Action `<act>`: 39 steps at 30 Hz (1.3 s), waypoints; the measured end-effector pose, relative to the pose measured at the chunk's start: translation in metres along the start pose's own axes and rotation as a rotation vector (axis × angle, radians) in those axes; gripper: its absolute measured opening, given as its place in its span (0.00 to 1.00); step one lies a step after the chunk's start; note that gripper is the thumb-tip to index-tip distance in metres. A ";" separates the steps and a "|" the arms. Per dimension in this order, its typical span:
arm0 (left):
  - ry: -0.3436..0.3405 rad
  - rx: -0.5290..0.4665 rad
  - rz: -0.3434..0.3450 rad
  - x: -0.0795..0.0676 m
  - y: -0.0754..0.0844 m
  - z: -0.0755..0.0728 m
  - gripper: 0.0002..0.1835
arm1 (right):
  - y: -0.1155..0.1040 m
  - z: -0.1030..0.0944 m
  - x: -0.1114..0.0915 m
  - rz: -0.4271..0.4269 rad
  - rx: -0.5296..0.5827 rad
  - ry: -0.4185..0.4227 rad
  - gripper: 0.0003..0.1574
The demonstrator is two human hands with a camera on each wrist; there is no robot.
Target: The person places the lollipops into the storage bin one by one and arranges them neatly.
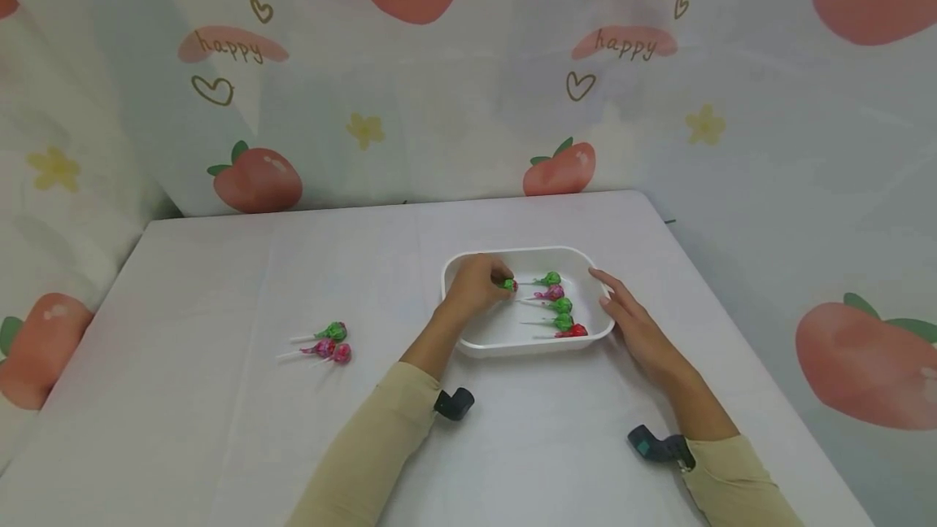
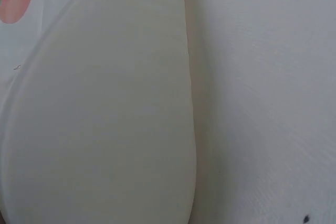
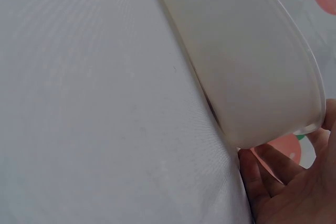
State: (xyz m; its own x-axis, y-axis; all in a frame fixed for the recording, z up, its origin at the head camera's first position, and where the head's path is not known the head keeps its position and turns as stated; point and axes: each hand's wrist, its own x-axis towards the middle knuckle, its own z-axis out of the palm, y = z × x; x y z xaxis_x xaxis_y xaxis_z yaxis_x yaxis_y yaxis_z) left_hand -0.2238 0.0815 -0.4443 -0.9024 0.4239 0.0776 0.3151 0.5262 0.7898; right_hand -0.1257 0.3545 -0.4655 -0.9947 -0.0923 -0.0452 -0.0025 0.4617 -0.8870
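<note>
A white plastic tray (image 1: 490,348) stands on the table, with several wrapped lollipops, among them a green one (image 1: 562,321) and a red one (image 1: 577,331), in a column on its right side. Over the tray's left part, my left hand (image 1: 476,283) pinches a lollipop (image 1: 510,285) with a green and red wrapper. My right hand (image 1: 635,322) holds the tray's right end, with fingers (image 3: 281,163) against its outer wall. The left wrist view shows the tray's side wall (image 2: 105,108), but neither the left hand's fingers nor its lollipop.
On the white-covered table (image 1: 183,429), left of the tray, lie a green lollipop (image 1: 336,331) and two pink ones, close together. A peach-printed cloth (image 1: 454,120) hangs behind the table and along its sides.
</note>
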 end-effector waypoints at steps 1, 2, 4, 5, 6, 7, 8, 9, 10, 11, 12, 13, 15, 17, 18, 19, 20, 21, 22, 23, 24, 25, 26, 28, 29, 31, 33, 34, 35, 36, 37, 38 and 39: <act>0.005 0.003 0.002 0.000 0.000 0.000 0.14 | 0.000 0.000 0.000 0.001 -0.001 0.001 0.34; 0.011 0.007 0.004 0.000 0.000 0.000 0.14 | 0.000 0.000 0.000 0.000 -0.002 0.001 0.34; 0.027 0.011 0.004 0.000 -0.001 -0.001 0.14 | -0.001 0.000 -0.001 0.000 0.000 0.001 0.34; 0.039 0.010 0.001 0.000 -0.001 -0.001 0.14 | -0.001 0.000 -0.001 0.000 0.001 0.001 0.34; 0.051 0.009 -0.006 0.000 -0.001 0.000 0.14 | -0.002 0.000 -0.001 -0.001 0.004 0.000 0.34; 0.060 0.013 -0.016 0.000 -0.001 0.000 0.14 | -0.002 0.000 -0.001 0.000 0.006 -0.001 0.35; 0.069 0.018 -0.023 0.000 -0.002 0.000 0.15 | -0.002 0.000 -0.001 -0.001 0.008 -0.002 0.35; 0.077 0.021 -0.031 0.000 -0.002 0.000 0.15 | -0.002 0.000 0.000 -0.001 0.007 -0.003 0.35; 0.087 0.025 -0.038 0.000 -0.001 0.000 0.15 | -0.002 0.000 0.000 -0.001 0.004 -0.003 0.35; 0.094 0.032 -0.042 0.000 -0.001 0.001 0.15 | -0.002 0.000 0.000 -0.001 0.005 -0.003 0.35; 0.099 0.041 -0.045 0.000 -0.001 0.001 0.15 | -0.002 0.000 0.000 0.000 0.005 -0.002 0.35; 0.102 0.049 -0.044 0.000 -0.001 0.001 0.14 | -0.001 -0.001 0.001 0.001 0.003 -0.002 0.35; 0.107 0.063 -0.042 0.000 0.000 0.001 0.13 | -0.001 -0.001 0.001 0.003 0.003 0.000 0.34; 0.109 0.068 -0.042 -0.001 0.000 0.001 0.13 | 0.000 -0.001 0.001 0.007 0.009 -0.001 0.34; 0.108 0.067 -0.045 -0.001 0.001 0.001 0.13 | 0.000 0.000 0.001 0.009 0.008 -0.002 0.34; 0.108 0.068 -0.046 -0.001 0.001 0.001 0.12 | 0.000 0.000 0.001 0.010 0.008 -0.002 0.34; 0.108 0.067 -0.050 -0.002 0.002 0.000 0.12 | 0.000 0.000 0.001 0.011 0.009 -0.003 0.34; 0.108 0.065 -0.053 -0.002 0.003 0.000 0.12 | 0.000 0.000 0.000 0.011 0.006 -0.003 0.34; 0.107 0.064 -0.056 -0.002 0.003 0.000 0.13 | 0.000 0.000 0.000 0.011 0.003 -0.002 0.34; 0.107 0.066 -0.057 -0.002 0.003 0.000 0.13 | -0.001 0.000 0.000 0.011 0.002 -0.001 0.34; 0.106 0.066 -0.059 -0.002 0.003 0.000 0.13 | -0.001 0.000 0.000 0.012 -0.001 0.001 0.34; 0.105 0.066 -0.061 -0.002 0.003 0.000 0.13 | -0.001 0.000 0.000 0.013 -0.003 0.003 0.35; 0.104 0.065 -0.061 -0.001 0.003 0.001 0.13 | -0.001 -0.001 0.000 0.013 -0.006 0.004 0.35; 0.105 0.067 -0.062 -0.001 0.003 0.001 0.14 | 0.000 -0.001 0.001 0.015 -0.009 0.005 0.35; 0.107 0.068 -0.062 -0.001 0.003 0.001 0.14 | 0.000 -0.001 0.001 0.015 -0.006 0.004 0.35; 0.108 0.064 -0.063 -0.002 0.003 0.001 0.14 | 0.000 -0.001 0.001 0.014 -0.005 0.001 0.35; 0.110 0.063 -0.063 -0.002 0.004 0.000 0.15 | 0.000 -0.001 0.001 0.013 -0.005 -0.001 0.35; 0.110 0.061 -0.063 -0.002 0.004 0.000 0.15 | 0.000 -0.001 0.001 0.013 -0.004 0.000 0.35; 0.109 0.057 -0.063 -0.002 0.005 0.000 0.15 | 0.000 -0.001 0.001 0.014 -0.004 0.000 0.35; 0.108 0.058 -0.064 -0.002 0.005 0.000 0.16 | 0.000 -0.001 0.001 0.015 -0.004 0.001 0.35; 0.108 0.061 -0.064 -0.002 0.005 0.000 0.16 | 0.000 -0.001 0.000 0.016 -0.003 0.001 0.35; 0.108 0.066 -0.064 -0.002 0.006 0.000 0.17 | 0.000 -0.001 0.000 0.017 -0.002 0.002 0.35; 0.109 0.073 -0.063 -0.002 0.006 0.000 0.17 | 0.000 -0.001 0.000 0.018 -0.001 0.002 0.34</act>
State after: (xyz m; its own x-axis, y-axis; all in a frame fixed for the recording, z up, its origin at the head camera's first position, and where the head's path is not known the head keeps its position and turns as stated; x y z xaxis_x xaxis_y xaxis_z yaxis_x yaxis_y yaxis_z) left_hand -0.2197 0.0840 -0.4396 -0.9464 0.3076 0.0984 0.2739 0.6031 0.7491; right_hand -0.1257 0.3555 -0.4654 -0.9948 -0.0818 -0.0603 0.0155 0.4642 -0.8856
